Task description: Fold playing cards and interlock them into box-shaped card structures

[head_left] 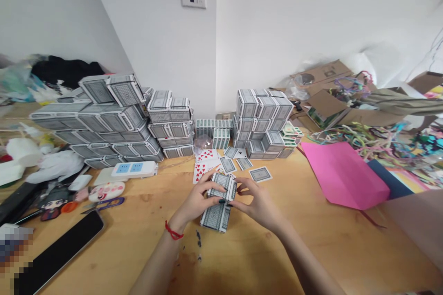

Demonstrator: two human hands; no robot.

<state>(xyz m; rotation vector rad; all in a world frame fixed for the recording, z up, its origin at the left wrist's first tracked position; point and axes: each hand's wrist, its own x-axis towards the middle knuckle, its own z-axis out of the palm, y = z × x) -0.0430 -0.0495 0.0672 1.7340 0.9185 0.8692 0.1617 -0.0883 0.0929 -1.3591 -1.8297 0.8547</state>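
Near the middle of the table, my left hand grips a box made of playing cards from its left side, thumb along the near edge and fingers over the top. My right hand is at the box's right side, its fingertips pinched against the white card edge. A second box of playing cards lies on the table just in front, close against the held one. Loose playing cards lie behind my hands, some face up, others back up.
Tall stacks of card boxes stand at the left and right. A white power strip, scissors and a dark phone-like slab lie left. Pink paper and cardboard boxes occupy the right.
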